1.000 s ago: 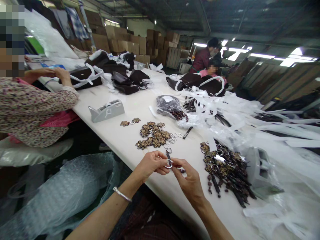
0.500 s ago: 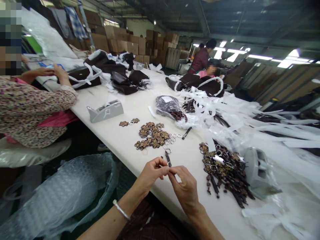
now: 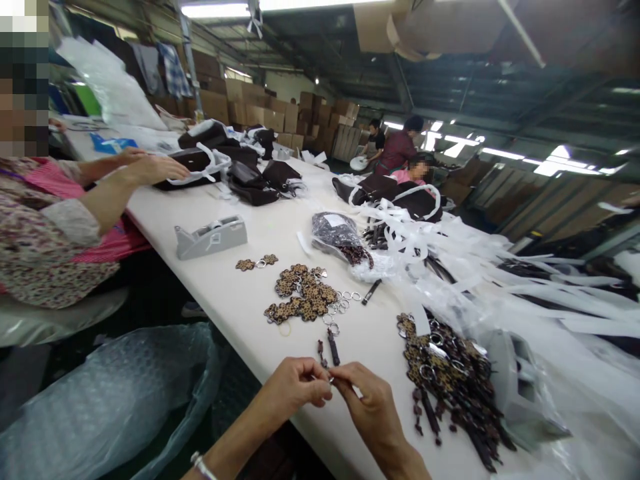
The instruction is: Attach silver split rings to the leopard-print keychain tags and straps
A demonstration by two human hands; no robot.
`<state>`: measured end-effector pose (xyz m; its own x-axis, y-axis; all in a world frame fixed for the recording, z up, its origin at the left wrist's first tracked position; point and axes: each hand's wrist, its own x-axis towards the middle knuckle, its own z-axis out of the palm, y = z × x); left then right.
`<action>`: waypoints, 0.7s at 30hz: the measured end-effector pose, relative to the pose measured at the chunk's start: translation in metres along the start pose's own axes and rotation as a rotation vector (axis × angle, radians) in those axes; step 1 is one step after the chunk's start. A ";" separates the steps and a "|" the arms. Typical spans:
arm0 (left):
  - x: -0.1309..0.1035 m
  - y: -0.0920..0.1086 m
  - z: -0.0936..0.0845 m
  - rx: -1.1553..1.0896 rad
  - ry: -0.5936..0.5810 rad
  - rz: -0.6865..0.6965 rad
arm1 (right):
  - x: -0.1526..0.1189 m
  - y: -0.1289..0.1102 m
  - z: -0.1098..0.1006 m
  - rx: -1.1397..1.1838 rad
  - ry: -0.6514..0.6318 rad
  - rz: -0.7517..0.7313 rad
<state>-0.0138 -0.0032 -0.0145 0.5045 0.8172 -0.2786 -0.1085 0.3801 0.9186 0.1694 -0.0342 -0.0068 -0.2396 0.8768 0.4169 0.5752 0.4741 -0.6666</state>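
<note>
At the near table edge my left hand (image 3: 301,389) and my right hand (image 3: 367,393) meet fingertip to fingertip, both pinched on a small silvery piece, too small to name. Just beyond the fingers lie a dark tassel (image 3: 333,347) with a ring at its top and a short beaded strand (image 3: 321,352). Leopard-patterned flower charms (image 3: 305,297) form a pile farther up, with loose metal rings (image 3: 345,301) at its right. A bigger heap of finished-looking charms with dark tassels (image 3: 445,373) is on the right.
Tape dispensers stand at left (image 3: 213,237) and right (image 3: 523,390). A bag of beads (image 3: 335,230), white strips (image 3: 480,253) and dark bags (image 3: 250,180) lie farther back. At left, a person's arms (image 3: 125,170) reach over the table; bubble wrap (image 3: 120,393) hangs below.
The view has shifted. My hands are lower in the picture, and the beaded strand beside the tassel now shows more. The neighbour's hands have moved onto a dark bag.
</note>
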 end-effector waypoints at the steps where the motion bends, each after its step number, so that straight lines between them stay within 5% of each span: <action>1: 0.000 0.000 -0.002 -0.055 -0.009 -0.023 | 0.001 0.001 0.001 -0.008 0.014 -0.009; 9: 0.004 -0.001 -0.018 -0.227 0.054 -0.065 | 0.016 0.001 0.022 -0.052 0.016 -0.019; 14: 0.016 -0.012 -0.034 -0.159 0.128 -0.012 | 0.061 0.012 0.006 0.061 -0.184 0.162; 21: 0.042 -0.032 -0.056 0.465 0.376 0.479 | 0.172 0.095 -0.040 -0.398 0.002 0.270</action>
<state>-0.0371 0.0434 -0.0717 0.1587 0.9708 0.1799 0.1717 -0.2065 0.9633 0.2136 0.1582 0.0263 -0.0394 0.9639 0.2633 0.8714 0.1621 -0.4630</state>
